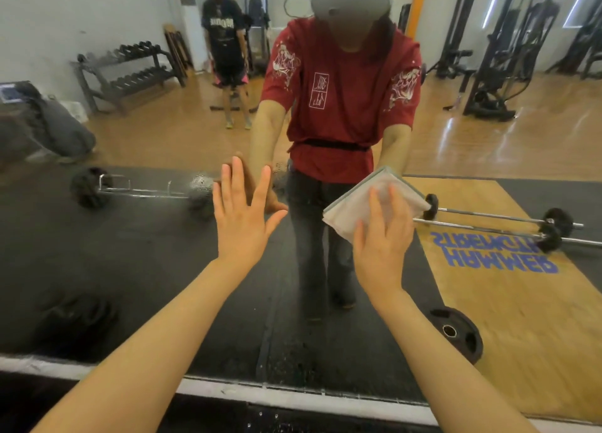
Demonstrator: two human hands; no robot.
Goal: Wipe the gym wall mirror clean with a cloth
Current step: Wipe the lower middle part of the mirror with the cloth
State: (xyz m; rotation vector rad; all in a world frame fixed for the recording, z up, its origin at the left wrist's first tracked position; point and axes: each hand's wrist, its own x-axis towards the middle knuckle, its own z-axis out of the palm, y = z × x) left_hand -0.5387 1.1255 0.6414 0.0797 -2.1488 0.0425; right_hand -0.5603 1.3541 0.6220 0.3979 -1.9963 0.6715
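Note:
The gym wall mirror (140,269) fills almost the whole view and reflects me and the room. My right hand (381,237) lies flat on a folded white cloth (358,204) and presses it against the glass, right of centre. My left hand (242,217) is open with its fingers spread, palm flat on the mirror at the centre, touching its own reflection. Water droplets (202,181) speckle the glass just left of my left hand.
The mirror's white bottom frame (293,396) runs across low in the view. All else is reflection: barbells (508,220), a weight plate (456,331), a dumbbell rack (130,70), machines at the right, and another person (226,51) standing at the back.

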